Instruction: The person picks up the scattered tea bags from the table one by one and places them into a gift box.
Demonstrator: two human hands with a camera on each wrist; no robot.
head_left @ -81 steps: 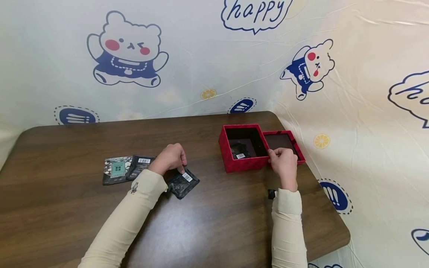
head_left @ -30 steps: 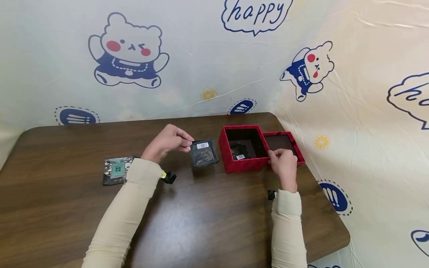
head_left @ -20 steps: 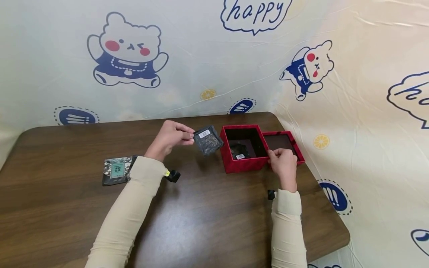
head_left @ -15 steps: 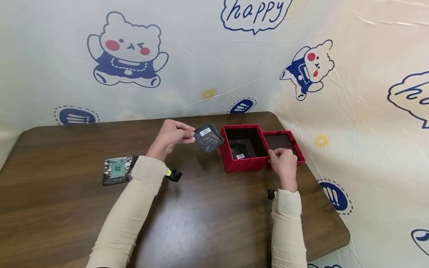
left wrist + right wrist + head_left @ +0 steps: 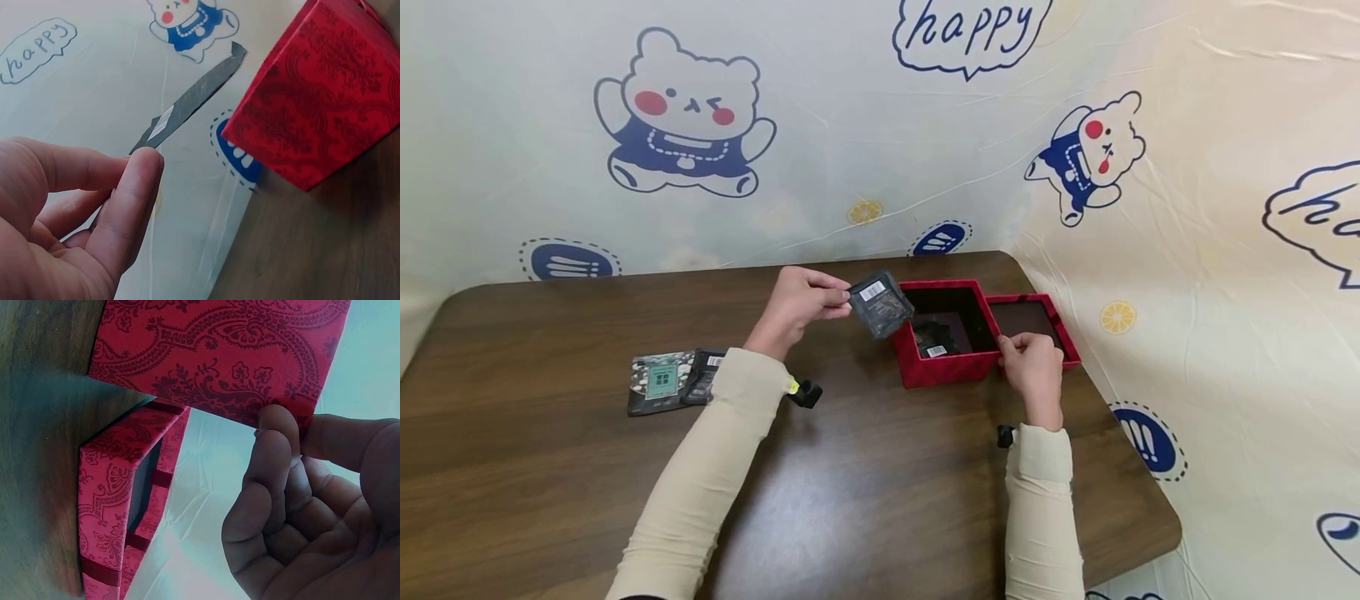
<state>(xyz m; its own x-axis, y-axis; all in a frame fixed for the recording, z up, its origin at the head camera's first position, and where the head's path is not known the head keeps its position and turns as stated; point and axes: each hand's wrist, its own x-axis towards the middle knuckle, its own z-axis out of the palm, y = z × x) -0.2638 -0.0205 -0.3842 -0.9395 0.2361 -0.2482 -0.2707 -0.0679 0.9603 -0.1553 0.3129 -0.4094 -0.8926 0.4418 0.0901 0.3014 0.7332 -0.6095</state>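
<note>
My left hand point(image 5: 801, 307) pinches a small black packet point(image 5: 882, 305) by its corner, between thumb and fingers. The packet, with a white barcode label, is tilted in the air, its far corner overlapping the left rim of the red box point(image 5: 945, 367) in the head view. Edge-on, the same packet point(image 5: 194, 94) shows in the left wrist view. My right hand point(image 5: 1033, 371) pinches the near right corner of the box, thumb on one side and fingers on the other, as the right wrist view shows. Inside the open box lies another black packet point(image 5: 931, 336) with a barcode.
Right of the box lies its shallow red lid point(image 5: 1063, 332), inner side up. On the left of the brown table point(image 5: 535, 467) are a black packet point(image 5: 702, 379) and a patterned packet with a green label point(image 5: 661, 380). A printed cloth point(image 5: 820, 125) hangs behind.
My left hand has lifted the black packet off the table and carried it right and away to the box's left rim. My right hand has stayed at the box corner.
</note>
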